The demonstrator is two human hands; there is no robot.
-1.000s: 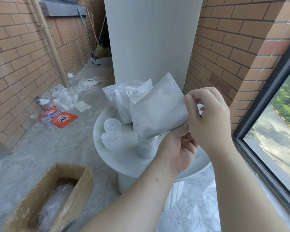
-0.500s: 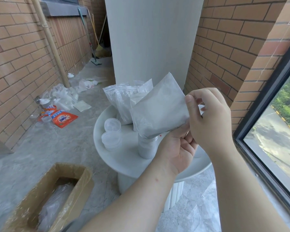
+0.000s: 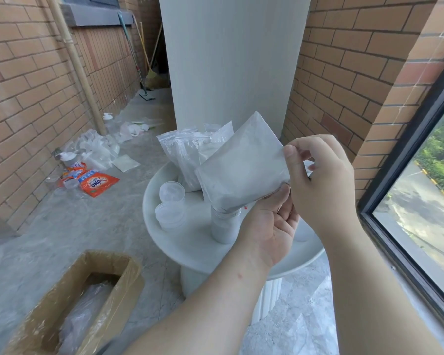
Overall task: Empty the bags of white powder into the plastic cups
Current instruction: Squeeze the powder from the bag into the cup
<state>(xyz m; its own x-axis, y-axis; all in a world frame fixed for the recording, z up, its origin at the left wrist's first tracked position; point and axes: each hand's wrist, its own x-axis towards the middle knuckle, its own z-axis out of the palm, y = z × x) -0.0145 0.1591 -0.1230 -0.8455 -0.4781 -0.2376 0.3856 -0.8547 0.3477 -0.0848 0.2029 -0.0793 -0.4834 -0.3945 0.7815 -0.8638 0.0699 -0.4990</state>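
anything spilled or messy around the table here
No powder spill shows on the round table; the tilted bag drains into the cup. The floor by the brick wall is messy: an orange detergent pouch and loose plastic wrappers lie scattered.

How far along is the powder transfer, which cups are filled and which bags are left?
Done: can't confirm; two lidded cups sit on the round table, contents unclear. In hand: left hand and right hand hold a tilted bag of powder, its lower corner at the mouth of an open cup that looks mostly full. Left: several more bags stand behind, seemingly still holding powder.
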